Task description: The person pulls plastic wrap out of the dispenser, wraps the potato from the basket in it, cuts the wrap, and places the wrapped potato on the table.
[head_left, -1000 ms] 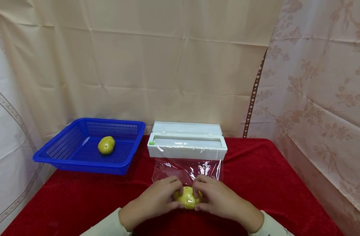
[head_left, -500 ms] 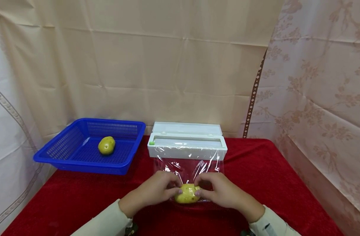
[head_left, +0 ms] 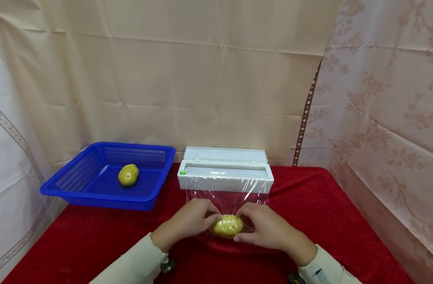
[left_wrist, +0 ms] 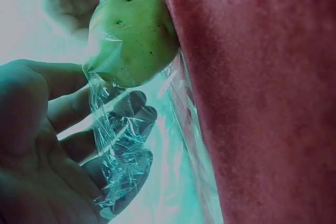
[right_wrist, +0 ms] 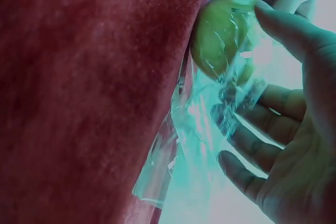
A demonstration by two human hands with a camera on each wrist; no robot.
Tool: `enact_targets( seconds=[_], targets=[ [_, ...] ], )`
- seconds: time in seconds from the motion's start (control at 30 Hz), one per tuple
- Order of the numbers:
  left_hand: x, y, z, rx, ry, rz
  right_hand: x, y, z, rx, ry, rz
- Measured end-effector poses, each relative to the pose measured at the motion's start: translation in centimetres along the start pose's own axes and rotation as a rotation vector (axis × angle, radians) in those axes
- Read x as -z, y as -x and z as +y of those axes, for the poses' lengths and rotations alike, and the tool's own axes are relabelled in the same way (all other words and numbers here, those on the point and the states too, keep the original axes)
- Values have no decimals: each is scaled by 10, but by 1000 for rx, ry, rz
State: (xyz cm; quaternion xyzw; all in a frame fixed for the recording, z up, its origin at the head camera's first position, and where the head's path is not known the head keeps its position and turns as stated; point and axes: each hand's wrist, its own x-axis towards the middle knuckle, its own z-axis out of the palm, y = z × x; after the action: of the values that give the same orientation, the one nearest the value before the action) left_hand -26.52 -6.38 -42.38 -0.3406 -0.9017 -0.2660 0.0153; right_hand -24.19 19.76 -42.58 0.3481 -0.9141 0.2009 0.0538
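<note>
A yellow potato [head_left: 227, 226] lies on the red cloth in the head view, with clear cling film wrapped over it. My left hand [head_left: 192, 219] holds its left end; in the left wrist view the thumb [left_wrist: 68, 77] presses at the film's edge beside the potato, and the other fingers show behind loose, crinkled film [left_wrist: 123, 150]. At the right end, my right hand [head_left: 262, 225] holds the potato between thumb and fingers. Its thumb [right_wrist: 283, 27] touches the wrapped surface in the right wrist view. From the potato, the film [head_left: 227, 200] stretches back to a white dispenser box [head_left: 225, 183].
The dispenser's lid [head_left: 225, 154] stands raised, and a green slider [head_left: 182, 172] sits at its left end. A blue plastic basket [head_left: 106, 200] at the left holds another potato [head_left: 128, 175]. Beige curtain [head_left: 202, 79] hangs behind the red-covered table [head_left: 308, 205].
Both hands have moved the potato away from me toward the dispenser, turning it over. Film now covers its top, and the stretch of film between it and the box is shorter.
</note>
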Motion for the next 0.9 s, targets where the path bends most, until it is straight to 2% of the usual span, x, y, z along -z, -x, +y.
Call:
enact_targets(
  seconds=[0.23, 0.53, 0.73, 0.9],
  targets=[
    [0, -3, 1, 38, -61, -2, -2, -4, 0, -1, 109, 11],
    [0, -6, -4, 46, -114, -65, -6, -11, 3, -72, 88, -15],
    [-3, -10, -10, 91, -84, -73, -8, -16, 7, -121, 29, -44],
    [-6, -12, -15, 158, -16, -46, -12, -20, 10, -146, -5, -57]
  ],
)
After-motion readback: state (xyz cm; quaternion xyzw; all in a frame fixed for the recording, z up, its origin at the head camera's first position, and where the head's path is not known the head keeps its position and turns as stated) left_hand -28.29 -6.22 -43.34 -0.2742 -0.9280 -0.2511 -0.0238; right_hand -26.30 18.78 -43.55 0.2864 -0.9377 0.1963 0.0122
